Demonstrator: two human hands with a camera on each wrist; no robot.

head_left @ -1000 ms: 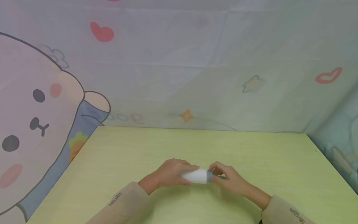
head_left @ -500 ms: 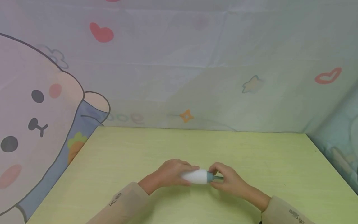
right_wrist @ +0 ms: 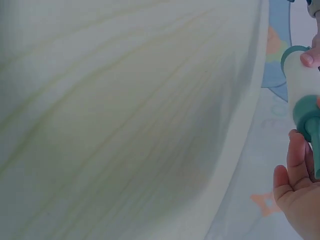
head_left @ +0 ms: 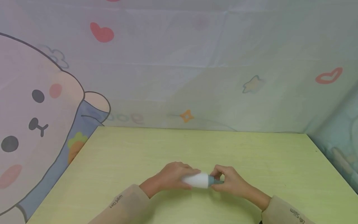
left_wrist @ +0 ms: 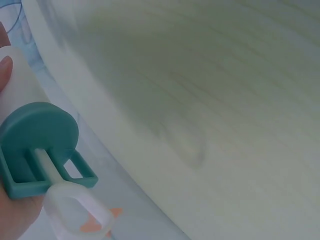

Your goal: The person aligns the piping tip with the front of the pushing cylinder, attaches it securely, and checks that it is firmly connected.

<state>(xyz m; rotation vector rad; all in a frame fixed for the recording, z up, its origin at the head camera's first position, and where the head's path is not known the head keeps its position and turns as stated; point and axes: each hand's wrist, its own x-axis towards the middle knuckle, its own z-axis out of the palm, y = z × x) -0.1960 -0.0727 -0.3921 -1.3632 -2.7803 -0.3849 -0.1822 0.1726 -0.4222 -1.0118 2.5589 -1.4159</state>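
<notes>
A toy syringe (head_left: 199, 180) with a white barrel lies sideways between both hands, over the table's front part. My left hand (head_left: 173, 176) grips its barrel from the left. In the left wrist view, its teal flange (left_wrist: 40, 127) and white ring-shaped plunger handle (left_wrist: 97, 210) point out past that hand. On the other end is a teal nozzle (right_wrist: 314, 131). My right hand (head_left: 231, 182) holds this nozzle end between thumb and forefinger, its other fingers partly bent. Part of the barrel is hidden by my left fingers.
The pale yellow-green table (head_left: 156, 140) spreads around and behind the hands. At its back hangs a printed cloth (head_left: 167, 62) with a cartoon animal on the left. Long beige sleeves (head_left: 123, 203) cover both forearms.
Both hands and the syringe have shifted slightly towards me. The right fingers have changed their place around the nozzle, which shows more than a second ago.
</notes>
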